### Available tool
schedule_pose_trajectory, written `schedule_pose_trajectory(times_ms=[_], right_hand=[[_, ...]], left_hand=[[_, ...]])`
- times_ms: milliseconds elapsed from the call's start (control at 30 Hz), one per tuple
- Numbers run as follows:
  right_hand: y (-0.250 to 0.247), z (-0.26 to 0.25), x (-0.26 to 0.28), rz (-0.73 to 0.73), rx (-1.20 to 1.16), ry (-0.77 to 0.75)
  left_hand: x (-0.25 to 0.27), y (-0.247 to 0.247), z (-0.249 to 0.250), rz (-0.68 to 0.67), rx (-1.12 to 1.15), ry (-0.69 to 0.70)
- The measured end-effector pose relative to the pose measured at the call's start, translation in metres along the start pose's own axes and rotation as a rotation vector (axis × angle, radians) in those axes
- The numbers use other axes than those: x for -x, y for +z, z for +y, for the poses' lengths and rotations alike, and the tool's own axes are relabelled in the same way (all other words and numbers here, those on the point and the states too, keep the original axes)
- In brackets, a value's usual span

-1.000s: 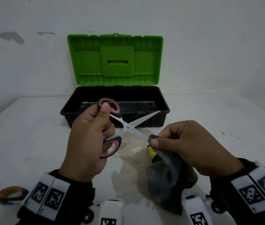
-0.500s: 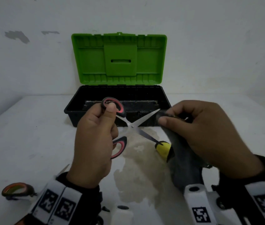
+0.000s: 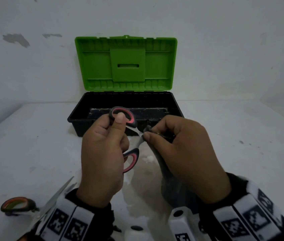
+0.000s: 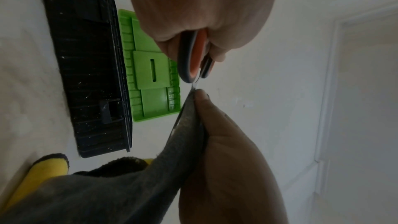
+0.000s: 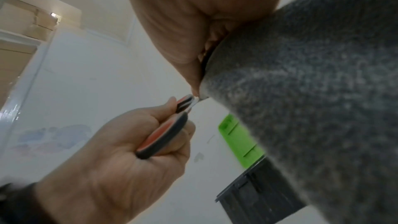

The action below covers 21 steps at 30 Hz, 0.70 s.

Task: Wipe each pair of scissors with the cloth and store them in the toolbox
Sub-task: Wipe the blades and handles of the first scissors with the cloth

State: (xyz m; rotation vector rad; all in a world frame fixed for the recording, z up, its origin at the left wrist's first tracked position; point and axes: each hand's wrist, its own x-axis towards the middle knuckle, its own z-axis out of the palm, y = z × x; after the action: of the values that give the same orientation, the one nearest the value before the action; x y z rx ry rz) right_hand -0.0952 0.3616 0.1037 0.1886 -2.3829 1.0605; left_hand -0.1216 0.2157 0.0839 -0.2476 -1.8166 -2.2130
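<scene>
My left hand [image 3: 115, 126] grips a pair of scissors [image 3: 131, 159] by its black-and-red handles, thumb through the upper ring, just in front of the toolbox. My right hand [image 3: 155, 134] pinches a dark grey cloth [image 3: 169, 180] round the blades close to the pivot, so hand and cloth hide the blades. In the left wrist view the handles [image 4: 189, 57] sit just above the cloth [image 4: 172, 159]. The toolbox [image 3: 78, 115] is black, with its green lid [image 3: 125, 65] standing open. A second pair of scissors [image 3: 16, 205] lies at the near left.
The white table [image 3: 33, 145] meets a white wall behind the toolbox. A pale stain [image 3: 137, 197] marks the table under my hands. The cloth has a yellow part [image 4: 43, 171] hanging near the table. Bare table lies to the left and right of the box.
My right hand has slid the cloth from the lower blade's tip up to the other blade, then in to the pivot. The left hand still holds the handles, raised slightly.
</scene>
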Motion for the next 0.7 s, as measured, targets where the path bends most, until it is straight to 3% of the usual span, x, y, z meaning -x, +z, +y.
schedule_pose_trajectory(times_ms=[233, 367, 467, 700], right_hand=[[-0.002, 0.003, -0.001, 0.091, -0.018, 0.004], [-0.009, 0.002, 0.001, 0.139, -0.151, 0.047], [-0.011, 0.0, 0.0, 0.17, -0.156, -0.013], [-0.003, -0.002, 0.006, -0.012, 0.161, -0.226]], left_hand=[[0.0, -0.001, -0.001, 0.046, -0.006, 0.011], [0.0, -0.004, -0.001, 0.06, -0.035, 0.019], [0.001, -0.003, 0.0, 0.064, -0.029, 0.007], [0.002, 0.0, 0.004, 0.065, 0.024, -0.016]])
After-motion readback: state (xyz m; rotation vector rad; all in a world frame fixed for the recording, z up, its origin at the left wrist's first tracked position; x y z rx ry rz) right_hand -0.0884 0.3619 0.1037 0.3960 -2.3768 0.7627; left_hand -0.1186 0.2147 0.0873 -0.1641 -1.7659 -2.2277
